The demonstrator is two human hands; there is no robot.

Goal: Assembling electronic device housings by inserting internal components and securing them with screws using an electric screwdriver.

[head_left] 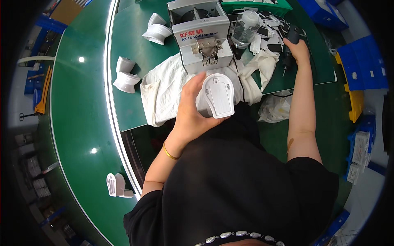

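My left hand is closed round a white plastic housing, holding it up in front of my body. Its flat inner face, rounded at the top and narrower below, faces up. On the right, my right hand reaches far out, its fingers wrapped round a black electric screwdriver. Below that hand a dark nose with a slim metal bit shows, pointing back toward me; whether it belongs to the same tool is partly hidden. Just beyond the housing stands a grey box-shaped machine with a metal mechanism on its front.
White cloth lies under the machine. More white housings stand at the left. A clear plastic bottle stands beside a heap of white and black small parts. Behind is a green tray. Blue bins line the right.
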